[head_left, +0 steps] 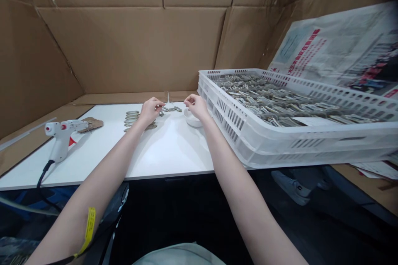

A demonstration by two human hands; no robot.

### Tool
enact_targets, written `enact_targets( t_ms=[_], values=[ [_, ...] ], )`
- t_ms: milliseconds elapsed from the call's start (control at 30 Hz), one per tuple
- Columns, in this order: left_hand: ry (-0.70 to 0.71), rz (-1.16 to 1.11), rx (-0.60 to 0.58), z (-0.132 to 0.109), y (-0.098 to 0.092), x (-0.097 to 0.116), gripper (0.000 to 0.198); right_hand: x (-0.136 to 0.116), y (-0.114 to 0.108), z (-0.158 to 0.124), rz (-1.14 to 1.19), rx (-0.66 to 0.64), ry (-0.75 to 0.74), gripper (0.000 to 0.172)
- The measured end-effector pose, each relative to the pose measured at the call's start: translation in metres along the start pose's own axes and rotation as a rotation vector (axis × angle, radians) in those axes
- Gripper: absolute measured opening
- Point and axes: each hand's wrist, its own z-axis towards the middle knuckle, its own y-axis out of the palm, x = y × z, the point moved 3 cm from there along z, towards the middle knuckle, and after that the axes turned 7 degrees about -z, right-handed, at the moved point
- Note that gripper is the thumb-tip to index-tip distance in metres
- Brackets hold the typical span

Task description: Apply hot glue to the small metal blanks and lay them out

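My left hand (151, 109) is over the white table, its thumb and fingers pinched together near a few small metal clip-like pieces (173, 109). Whether one of those pieces is between its fingertips is too small to tell. Just left of it, more of these flat, elongated pieces (132, 118) lie in a neat stack of rows, partly covered by the hand. My right hand (195, 105) is above a small white bowl (193, 121), fingertips closed in a pinch. What they hold, if anything, cannot be made out, and the bowl's contents are hidden.
A large white plastic crate (267, 140) full of similar metal pieces (273, 97) takes up the right side. A white glue gun (62, 138) with a black cable stands at the left, its nozzle by a cardboard scrap (93, 124). Cardboard walls (133, 45) enclose the table (174, 153).
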Motion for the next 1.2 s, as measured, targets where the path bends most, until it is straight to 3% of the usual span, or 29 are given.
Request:
enact_targets(
  t_ms=[167, 367, 633, 900, 1200],
  values=[
    [0.052, -0.088, 0.010, -0.002, 0.001, 0.017, 0.029, -0.003, 0.005, 0.000, 0.229, -0.090, -0.045, 0.005],
    [0.112, -0.266, 0.002, -0.005, 0.004, 0.034, 0.033, -0.003, 0.009, -0.002, 0.404, -0.148, -0.030, 0.014],
    [0.177, -0.357, 0.014, -0.007, 0.002, 0.049, 0.033, -0.005, 0.004, -0.007, 0.421, -0.147, 0.051, 0.014],
    [0.168, -0.455, 0.017, -0.008, -0.001, 0.055, 0.039, -0.001, 0.003, -0.004, 0.280, -0.088, -0.038, 0.019],
    [0.172, -0.470, 0.032, -0.011, -0.004, 0.060, 0.036, -0.010, 0.004, -0.011, 0.442, -0.311, 0.009, 0.018]
  ],
)
